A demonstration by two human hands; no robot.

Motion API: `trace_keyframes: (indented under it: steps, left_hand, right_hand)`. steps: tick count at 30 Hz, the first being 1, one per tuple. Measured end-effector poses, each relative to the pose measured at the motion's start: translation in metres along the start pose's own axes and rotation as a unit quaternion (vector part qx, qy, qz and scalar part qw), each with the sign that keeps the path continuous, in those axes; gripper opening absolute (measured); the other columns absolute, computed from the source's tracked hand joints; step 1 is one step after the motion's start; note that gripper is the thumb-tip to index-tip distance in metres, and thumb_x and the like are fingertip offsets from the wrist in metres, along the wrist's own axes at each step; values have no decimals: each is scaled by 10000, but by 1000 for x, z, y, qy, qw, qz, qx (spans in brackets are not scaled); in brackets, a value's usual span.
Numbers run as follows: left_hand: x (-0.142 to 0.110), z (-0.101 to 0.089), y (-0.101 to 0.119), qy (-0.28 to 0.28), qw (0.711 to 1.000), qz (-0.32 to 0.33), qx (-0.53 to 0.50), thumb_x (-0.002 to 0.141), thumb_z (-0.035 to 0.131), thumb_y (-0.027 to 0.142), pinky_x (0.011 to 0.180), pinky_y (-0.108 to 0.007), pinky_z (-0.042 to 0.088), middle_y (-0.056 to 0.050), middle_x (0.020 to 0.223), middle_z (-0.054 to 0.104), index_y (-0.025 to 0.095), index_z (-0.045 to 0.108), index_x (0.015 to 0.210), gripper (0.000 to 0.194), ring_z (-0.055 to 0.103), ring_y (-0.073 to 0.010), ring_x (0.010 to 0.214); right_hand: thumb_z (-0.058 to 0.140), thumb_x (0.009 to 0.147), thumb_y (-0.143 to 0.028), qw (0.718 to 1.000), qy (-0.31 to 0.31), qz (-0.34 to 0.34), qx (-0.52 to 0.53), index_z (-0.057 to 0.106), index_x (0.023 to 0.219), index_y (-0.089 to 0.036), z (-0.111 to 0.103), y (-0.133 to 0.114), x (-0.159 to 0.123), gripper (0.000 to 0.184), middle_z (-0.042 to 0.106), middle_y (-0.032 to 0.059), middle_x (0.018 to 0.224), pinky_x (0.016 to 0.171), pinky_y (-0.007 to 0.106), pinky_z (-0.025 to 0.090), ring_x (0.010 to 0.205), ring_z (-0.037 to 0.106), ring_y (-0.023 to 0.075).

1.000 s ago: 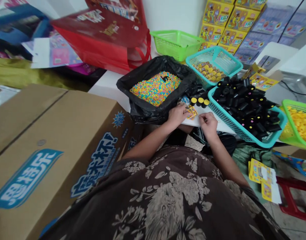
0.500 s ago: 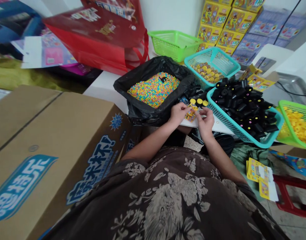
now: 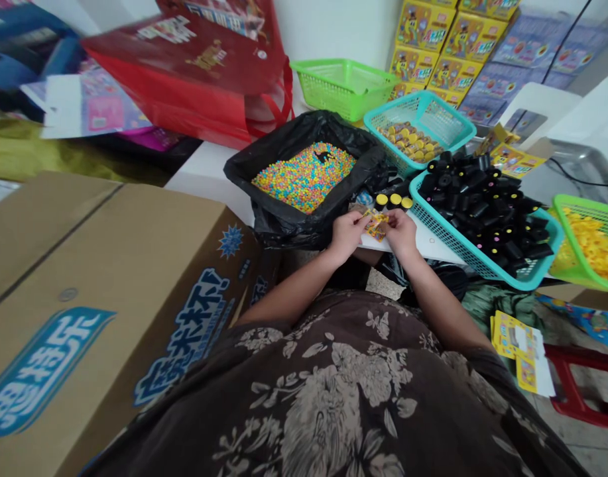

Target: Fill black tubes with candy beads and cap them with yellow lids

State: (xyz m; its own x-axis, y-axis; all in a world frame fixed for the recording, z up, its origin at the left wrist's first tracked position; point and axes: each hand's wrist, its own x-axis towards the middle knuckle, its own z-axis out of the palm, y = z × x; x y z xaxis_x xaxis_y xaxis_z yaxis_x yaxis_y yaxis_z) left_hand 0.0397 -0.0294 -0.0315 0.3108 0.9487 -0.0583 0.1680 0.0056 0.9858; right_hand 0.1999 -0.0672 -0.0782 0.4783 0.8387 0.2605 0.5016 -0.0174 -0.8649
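Closer together now: our left hand (image 3: 348, 233) and right hand (image 3: 400, 233) clamped on a yellow printed packet (image 3: 376, 225).
Cardboard carton (image 3: 109, 265) beside us reads 魔术杯!

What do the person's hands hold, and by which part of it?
The left hand and right hand pinch a yellow printed card by its left and right ends.

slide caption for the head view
Head view: left hand and right hand hold a small yellow printed paper beside a black bag of colourful beads and a teal basket of black tubes
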Motion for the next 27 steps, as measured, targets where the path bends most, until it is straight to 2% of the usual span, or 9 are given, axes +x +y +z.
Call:
trace_keyframes:
  steps: [4,8,13,16,19,21,23,25,27]
  left_hand:
    - [2,-1,-3,12,1000,-8,-2,920,665,268,458,-249,298,63,491,506,203,566,628,315,454,-100,393]
    - [-2,4,-6,24,997,-31,-68,929,674,311,471,-230,307,57,511,549,206,540,656,322,463,-87,406]
    - [-20,7,-3,-21,986,-28,-165,876,733,484,473,-239,290,45,540,535,204,602,706,353,458,-89,453]
    - [-24,-1,-1,-58,982,-26,-176,788,794,477,477,-243,280,29,623,599,196,675,784,305,495,-100,505]
    - [-19,-15,-2,-87,987,33,-131,718,836,435,566,-238,373,17,692,652,177,728,826,300,555,-115,616]
    - [-15,-23,-4,-117,987,73,-77,726,828,440,615,-243,394,9,661,644,156,728,738,301,548,-119,647]
    - [-12,-28,-6,-121,988,86,-45,743,815,460,617,-245,382,8,615,617,150,701,643,345,523,-118,638]
    - [-12,-31,-6,-89,992,76,-49,730,825,481,593,-244,365,14,595,597,156,691,618,368,499,-113,621]
    - [-15,-31,-6,-66,993,57,-76,696,852,497,562,-240,349,17,594,592,161,691,617,381,486,-107,605]
  right_hand:
    - [717,802,-284,987,46,-61,-142,666,938,-209,-9,-10,-3,164,655,54,917,792,398,540,767,598,209]
    - [659,900,-392,985,100,-104,-99,674,970,-212,-18,-22,-15,194,663,76,959,831,410,544,812,612,217]
    - [729,828,-612,991,-25,-6,133,609,826,-233,-9,-35,-33,397,633,-2,714,659,333,506,660,582,176]
    - [789,739,-623,982,-82,31,166,565,726,-234,-11,-39,-33,449,554,-43,584,566,284,410,551,480,133]
    - [808,702,-576,980,-172,19,99,603,703,-222,-22,-44,-23,409,565,-46,579,567,278,373,540,452,117]
    - [800,710,-530,971,-237,14,40,634,711,-216,-30,-50,-12,355,580,-41,591,577,282,374,550,471,123]
    - [772,755,-474,965,-260,1,-26,662,732,-209,-34,-59,2,288,625,-15,640,613,292,410,603,538,149]
    - [723,827,-403,969,-209,-29,-130,686,775,-197,-32,-68,16,216,689,38,754,690,315,461,722,620,195]
    - [663,893,-331,956,-116,-49,-266,712,886,-170,-24,-77,28,168,731,113,937,764,349,490,863,668,252]
